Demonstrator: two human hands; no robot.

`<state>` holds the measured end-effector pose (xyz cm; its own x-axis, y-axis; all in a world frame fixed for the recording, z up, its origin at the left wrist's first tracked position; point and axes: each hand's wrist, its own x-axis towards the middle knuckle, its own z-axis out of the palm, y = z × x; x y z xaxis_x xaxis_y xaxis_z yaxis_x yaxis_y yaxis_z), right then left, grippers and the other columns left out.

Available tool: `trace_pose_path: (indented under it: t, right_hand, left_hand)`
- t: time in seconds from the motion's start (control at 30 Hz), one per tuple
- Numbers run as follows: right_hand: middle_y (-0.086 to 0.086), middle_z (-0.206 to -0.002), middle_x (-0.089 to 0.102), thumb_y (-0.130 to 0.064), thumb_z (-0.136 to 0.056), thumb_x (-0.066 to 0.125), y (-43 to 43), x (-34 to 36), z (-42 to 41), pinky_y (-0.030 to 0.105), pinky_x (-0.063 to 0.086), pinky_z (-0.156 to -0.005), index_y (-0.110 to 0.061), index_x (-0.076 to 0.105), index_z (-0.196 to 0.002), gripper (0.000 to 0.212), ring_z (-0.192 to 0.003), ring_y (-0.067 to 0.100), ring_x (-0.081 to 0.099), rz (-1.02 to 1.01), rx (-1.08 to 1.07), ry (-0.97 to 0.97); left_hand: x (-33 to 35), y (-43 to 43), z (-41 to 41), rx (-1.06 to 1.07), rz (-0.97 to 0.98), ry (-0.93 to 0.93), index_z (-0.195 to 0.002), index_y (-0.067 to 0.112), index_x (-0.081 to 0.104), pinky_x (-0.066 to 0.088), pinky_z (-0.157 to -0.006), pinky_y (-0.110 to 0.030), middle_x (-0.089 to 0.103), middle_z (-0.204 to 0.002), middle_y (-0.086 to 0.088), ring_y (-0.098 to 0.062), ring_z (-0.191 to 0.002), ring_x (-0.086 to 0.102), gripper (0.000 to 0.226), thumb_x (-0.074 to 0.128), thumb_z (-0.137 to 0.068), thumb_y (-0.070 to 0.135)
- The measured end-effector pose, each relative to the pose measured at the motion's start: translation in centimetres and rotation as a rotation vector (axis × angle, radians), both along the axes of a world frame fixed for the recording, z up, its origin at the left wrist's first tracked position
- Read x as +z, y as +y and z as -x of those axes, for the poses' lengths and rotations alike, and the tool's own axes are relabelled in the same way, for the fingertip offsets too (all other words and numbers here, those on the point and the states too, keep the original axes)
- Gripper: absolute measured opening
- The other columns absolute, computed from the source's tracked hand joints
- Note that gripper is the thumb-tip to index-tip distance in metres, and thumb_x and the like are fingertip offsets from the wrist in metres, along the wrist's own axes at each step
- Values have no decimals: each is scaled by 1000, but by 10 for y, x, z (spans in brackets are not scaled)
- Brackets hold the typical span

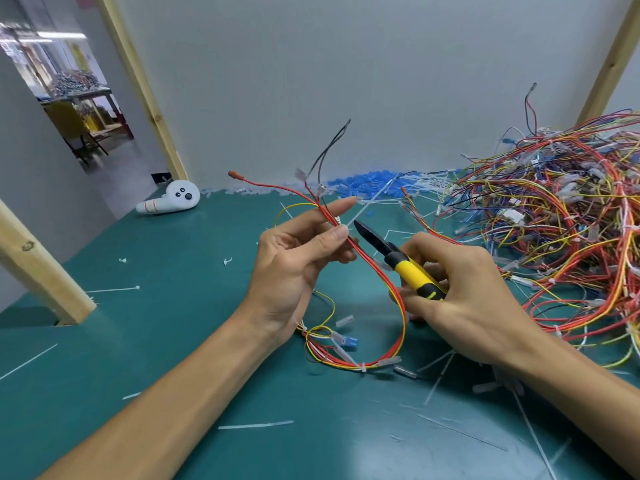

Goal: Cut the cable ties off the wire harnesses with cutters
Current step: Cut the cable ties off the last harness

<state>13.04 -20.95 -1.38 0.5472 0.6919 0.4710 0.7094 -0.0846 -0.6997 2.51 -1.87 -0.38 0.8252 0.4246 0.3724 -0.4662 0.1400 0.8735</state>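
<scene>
Left hand (298, 268) pinches a red-and-yellow wire harness (370, 265); right hand (460, 299) grips yellow-handled cutters (412, 271) over the green mat (138, 341).

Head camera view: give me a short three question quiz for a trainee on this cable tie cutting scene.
1. True or false: the right hand grips the yellow-handled cutters.
2. Pick one: the left hand pinches A, the red and yellow wire harness; B, a loose white cable tie; C, a white controller.
3. Fill the gap: the big pile of wire harnesses lies on the green table on the person's ____ side.

Key: 1 true; 2 A; 3 right.
</scene>
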Motion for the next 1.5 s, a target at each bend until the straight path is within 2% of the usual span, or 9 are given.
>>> trace_pose_path:
  t: [0.17,0.33,0.57,0.67,0.77,0.9,1.17,1.33,1.5]
  right_hand:
    - [6,-67,56,-17,-78,81,0,-1,0,49,51,-57,-27,58,-87,27,-64,33,47,30,11,-36]
    - [9,-68,54,-23,-73,75,-3,3,0,47,47,-53,-23,66,-89,19,-63,36,49,53,0,-11]
    - [8,-66,52,-17,-74,77,-6,6,-1,45,46,-51,-20,70,-92,19,-58,28,42,86,-15,-17]
    - [13,-68,58,-3,-78,81,-5,6,-2,49,52,-55,-18,74,-94,23,-60,36,55,85,20,72]
    - [8,-65,59,4,-78,79,-4,6,-2,38,50,-55,-19,78,-91,27,-53,22,51,77,85,191]
    - [-8,-61,53,8,-78,78,-4,8,-3,28,43,-55,-30,71,-72,38,-53,15,45,80,126,252]
    - [18,-69,50,7,-76,71,-1,13,1,38,38,-59,-10,70,-83,19,-60,19,41,65,209,275]
    - [7,-65,47,15,-76,70,-1,13,1,37,35,-59,-18,72,-77,33,-61,19,38,61,205,331]
    - [9,-64,37,15,-78,69,-1,12,-1,36,26,-52,2,52,-74,22,-58,20,32,106,231,366]
  left_hand:
    - [0,-1,-1,1,-17,-7,-120,7,76,54,-75,-28,59,-90,-20,-23,-71,62,33,66,-89,2]
    - [-3,-2,-3,50,-105,-11,-112,19,80,53,-74,-29,73,-84,-5,-23,-71,63,30,68,-88,5]
    - [-4,-1,-4,125,-153,-9,-104,24,83,51,-69,-26,77,-107,-4,-18,-75,64,27,74,-85,8]
    - [-5,-1,-4,110,-153,-6,-105,23,83,52,-69,-27,77,-102,-4,-18,-73,64,27,74,-84,8]
    - [-4,0,-4,99,-152,-3,-104,24,83,52,-69,-28,77,-101,-1,-18,-74,64,27,74,-84,8]
    - [-3,0,-3,95,-144,-8,-97,23,84,52,-68,-28,76,-101,2,-18,-70,63,24,73,-84,7]
    - [0,1,0,103,-233,17,-114,21,79,47,-62,-28,65,-99,-7,-19,-67,59,34,77,-80,25]
    - [-2,0,0,87,-234,36,-116,20,78,47,-61,-29,67,-98,-4,-19,-66,58,35,76,-81,26]
    - [-4,-2,-2,102,-212,36,-116,24,79,46,-59,-30,72,-104,-7,-20,-62,56,38,78,-78,29]
